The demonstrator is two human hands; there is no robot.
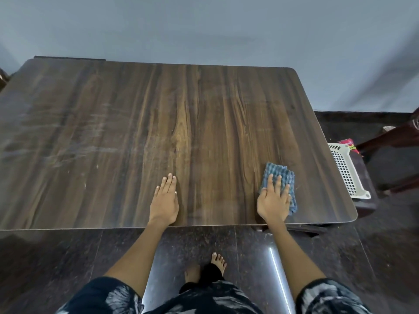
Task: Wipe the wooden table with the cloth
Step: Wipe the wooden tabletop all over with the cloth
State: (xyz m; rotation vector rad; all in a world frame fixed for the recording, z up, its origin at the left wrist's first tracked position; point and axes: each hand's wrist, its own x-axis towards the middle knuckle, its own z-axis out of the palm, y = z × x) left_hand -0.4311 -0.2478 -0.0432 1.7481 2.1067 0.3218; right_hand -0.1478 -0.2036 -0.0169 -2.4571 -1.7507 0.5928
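Cloth (281, 184) near table (158, 114) right edge, right hand (273, 200) fingers flat atop; left hand (165, 200) flat.

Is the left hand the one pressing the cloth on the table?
No, the blue checked cloth lies under the right hand near the table's right corner, while the left hand rests flat on bare wood.

wall (204, 26): plain grey | floor (68, 257): dark glossy tiles | basket (344, 168): white, right

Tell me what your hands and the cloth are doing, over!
Right hand flat, pressing blue cloth on wooden table, near right corner. Left hand flat on bare wood, empty. Smudges at left. Nothing in the way.
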